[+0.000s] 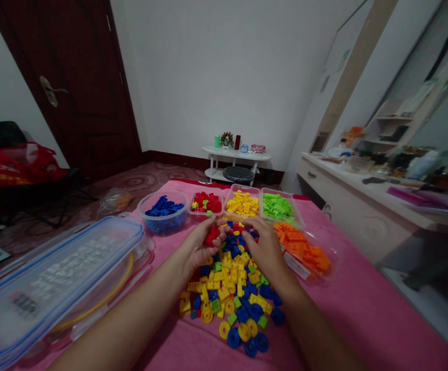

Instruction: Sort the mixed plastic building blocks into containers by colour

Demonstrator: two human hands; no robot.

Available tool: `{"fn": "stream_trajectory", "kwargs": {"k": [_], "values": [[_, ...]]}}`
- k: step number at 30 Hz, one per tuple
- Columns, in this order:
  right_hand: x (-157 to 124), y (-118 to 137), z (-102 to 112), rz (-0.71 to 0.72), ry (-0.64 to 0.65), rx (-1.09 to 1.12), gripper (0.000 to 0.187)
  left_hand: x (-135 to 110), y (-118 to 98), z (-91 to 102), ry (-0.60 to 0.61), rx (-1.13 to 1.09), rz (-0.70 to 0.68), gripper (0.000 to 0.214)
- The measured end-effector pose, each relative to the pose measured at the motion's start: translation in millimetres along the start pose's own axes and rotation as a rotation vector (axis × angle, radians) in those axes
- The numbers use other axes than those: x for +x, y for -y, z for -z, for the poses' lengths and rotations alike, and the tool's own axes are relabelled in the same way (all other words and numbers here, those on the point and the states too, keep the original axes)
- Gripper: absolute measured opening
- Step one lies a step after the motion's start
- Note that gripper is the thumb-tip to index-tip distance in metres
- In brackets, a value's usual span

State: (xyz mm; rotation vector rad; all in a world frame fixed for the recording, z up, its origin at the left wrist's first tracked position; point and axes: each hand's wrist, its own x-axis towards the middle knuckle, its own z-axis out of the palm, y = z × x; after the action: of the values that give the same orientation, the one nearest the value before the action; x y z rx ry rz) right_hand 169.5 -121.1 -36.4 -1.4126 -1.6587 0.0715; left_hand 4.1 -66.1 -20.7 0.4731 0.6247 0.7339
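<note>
A mixed pile of toy building bricks (231, 273) in yellow, blue, green and red lies on the pink cloth in front of me. At the pile's far left side, my left hand (202, 245) is turned partly palm up with its fingers curled around red bricks (211, 236). Opposite it, my right hand (264, 245) bends over the far end of the pile. Its thumb and fingers are apart, with loose blue and red bricks below them; some fingertips are hard to make out. Yellow and blue ring-shaped pieces (244, 332) lie at the near edge.
Beyond my hands stand a round tub of blue bricks (164, 219), boxes of red (207, 202), yellow (243, 202) and green bricks (278, 207), and, at right, a box of orange bricks (303, 250). Clear lids with blue rims (65, 278) are stacked at left.
</note>
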Motion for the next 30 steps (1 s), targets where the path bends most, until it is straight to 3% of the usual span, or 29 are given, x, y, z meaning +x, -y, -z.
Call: {"fn": "stream_trajectory", "kwargs": {"k": [4, 8, 15, 17, 22, 26, 30], "values": [[-3, -29, -20, -0.027, 0.107, -0.138, 0.034, 3, -8, 4.7, -0.061, -0.09, -0.057, 0.018], [2, -35, -32, -0.014, 0.229, -0.235, 0.037, 5, -12, 7.0, -0.085, -0.111, -0.083, 0.016], [14, -22, -38, -0.032, 0.409, -0.472, 0.044, 4, -14, 6.5, -0.078, -0.121, -0.112, 0.016], [18, -15, -34, -0.058, 0.432, -0.511, 0.043, 4, -14, 7.3, -0.072, -0.127, -0.113, 0.014], [39, 17, -15, -0.173, 0.672, -0.539, 0.05, 3, -15, 7.7, -0.056, -0.138, -0.099, 0.011], [52, 29, -20, -0.189, 0.548, -0.594, 0.043, 3, -17, 6.2, -0.06, -0.139, -0.092, 0.01], [47, 8, -47, -0.052, 0.533, -0.466, 0.037, 2, -18, 5.8, -0.082, -0.134, -0.104, 0.009]]}}
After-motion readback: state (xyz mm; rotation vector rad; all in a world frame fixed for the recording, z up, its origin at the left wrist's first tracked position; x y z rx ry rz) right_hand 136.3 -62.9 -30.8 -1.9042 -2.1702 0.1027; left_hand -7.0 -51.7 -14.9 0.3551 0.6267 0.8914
